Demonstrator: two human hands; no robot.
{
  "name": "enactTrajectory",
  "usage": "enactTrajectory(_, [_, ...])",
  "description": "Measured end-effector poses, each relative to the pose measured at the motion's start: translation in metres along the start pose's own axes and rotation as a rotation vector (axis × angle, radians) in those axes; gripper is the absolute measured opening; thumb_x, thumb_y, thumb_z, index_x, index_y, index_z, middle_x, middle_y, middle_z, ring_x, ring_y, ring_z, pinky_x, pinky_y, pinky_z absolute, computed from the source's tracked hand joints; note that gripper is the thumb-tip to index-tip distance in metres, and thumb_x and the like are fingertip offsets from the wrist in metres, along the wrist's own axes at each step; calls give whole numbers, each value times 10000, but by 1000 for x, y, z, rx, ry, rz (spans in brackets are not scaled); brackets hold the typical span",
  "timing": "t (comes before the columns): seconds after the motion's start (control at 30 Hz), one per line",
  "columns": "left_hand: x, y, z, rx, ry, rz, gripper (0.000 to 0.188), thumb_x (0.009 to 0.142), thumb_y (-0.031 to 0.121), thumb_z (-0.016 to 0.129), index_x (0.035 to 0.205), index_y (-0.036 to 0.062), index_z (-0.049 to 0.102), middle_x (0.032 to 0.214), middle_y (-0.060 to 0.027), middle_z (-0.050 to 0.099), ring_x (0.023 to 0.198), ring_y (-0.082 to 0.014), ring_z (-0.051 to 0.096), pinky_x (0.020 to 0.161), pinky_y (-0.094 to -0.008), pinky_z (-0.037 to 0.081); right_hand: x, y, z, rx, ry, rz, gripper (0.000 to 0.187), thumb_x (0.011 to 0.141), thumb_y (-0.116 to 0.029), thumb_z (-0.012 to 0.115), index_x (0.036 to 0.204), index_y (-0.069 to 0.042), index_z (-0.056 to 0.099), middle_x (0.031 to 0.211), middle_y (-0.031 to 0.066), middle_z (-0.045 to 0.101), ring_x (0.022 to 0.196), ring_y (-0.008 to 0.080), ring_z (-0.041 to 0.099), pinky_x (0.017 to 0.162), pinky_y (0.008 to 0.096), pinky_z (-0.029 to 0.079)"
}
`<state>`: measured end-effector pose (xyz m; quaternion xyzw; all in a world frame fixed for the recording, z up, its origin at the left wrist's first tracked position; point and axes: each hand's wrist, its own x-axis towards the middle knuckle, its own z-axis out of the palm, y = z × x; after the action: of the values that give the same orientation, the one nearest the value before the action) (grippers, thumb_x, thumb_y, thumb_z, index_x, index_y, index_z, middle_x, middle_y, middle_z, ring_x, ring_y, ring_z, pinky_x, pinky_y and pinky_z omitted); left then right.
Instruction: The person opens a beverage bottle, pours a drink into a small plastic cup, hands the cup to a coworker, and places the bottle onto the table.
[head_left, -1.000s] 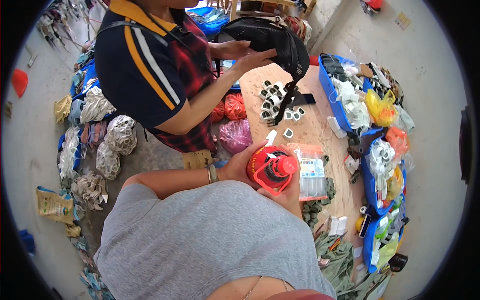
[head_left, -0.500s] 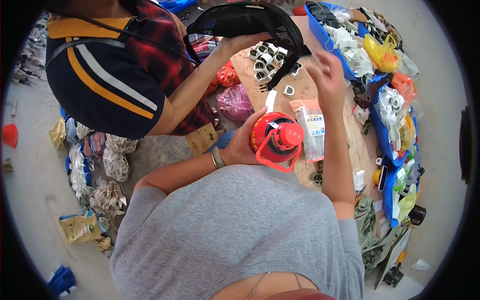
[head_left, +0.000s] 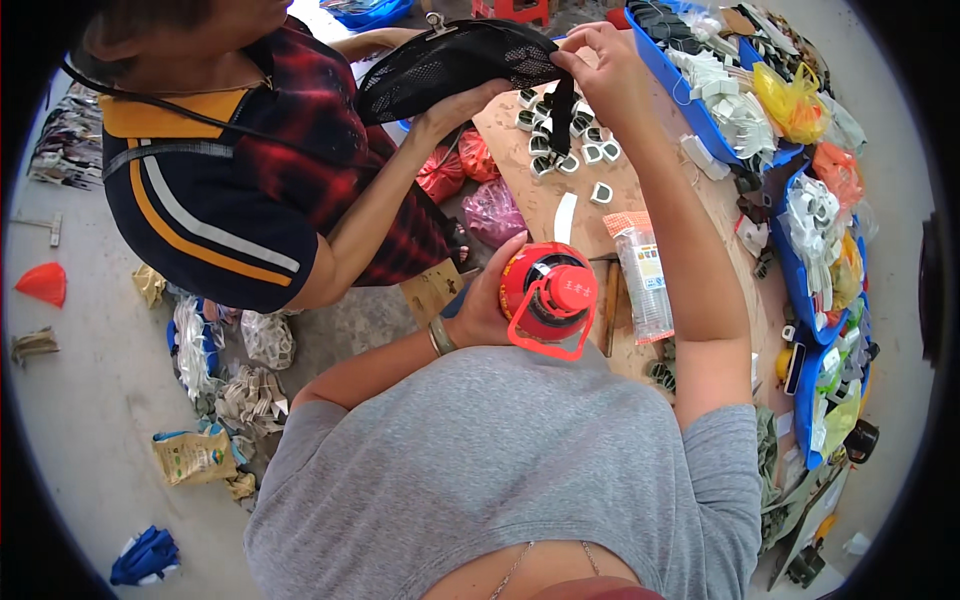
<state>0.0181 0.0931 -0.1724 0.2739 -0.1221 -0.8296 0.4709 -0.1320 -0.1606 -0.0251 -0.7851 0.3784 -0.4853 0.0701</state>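
Observation:
My left hand (head_left: pixel 485 308) is wrapped round a red bottle (head_left: pixel 572 288) with a red cap and a red carrying loop, held upright against my chest. Ahead, my right hand (head_left: pixel 606 72) reaches over the table and pinches the right end of a black mesh pouch (head_left: pixel 440 75). A black strap (head_left: pixel 562 115) hangs from that end. The co-worker's hand (head_left: pixel 465 105) supports the same pouch from below, and a metal clip (head_left: pixel 437 24) sits on its top edge.
On the wooden table (head_left: pixel 690 270) lie several small white-and-dark parts (head_left: pixel 600 193), a white strip (head_left: pixel 566 218), a hammer (head_left: pixel 612 300) and a clear packet of cups (head_left: pixel 640 280). Filled blue bins (head_left: pixel 790 260) line the right side. The co-worker (head_left: pixel 215 190) stands close on the left.
My right hand has moved forward and closed on the pouch's end; before, it was raised apart from it. The pouch has tilted and shifted slightly left. The bottle stays in my left hand.

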Motion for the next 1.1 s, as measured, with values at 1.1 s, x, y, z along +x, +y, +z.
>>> enactTrajectory(1.1, [55,35,24,1281,-170,635,1205,532,354,988,1476,90,287,1342,-171,534,1256,-323,549,1055,-424,453,37,4,31,324,-55,62,202,885,-205,729,962,-56,616,871,69,676,804,224,671,685,329,512])
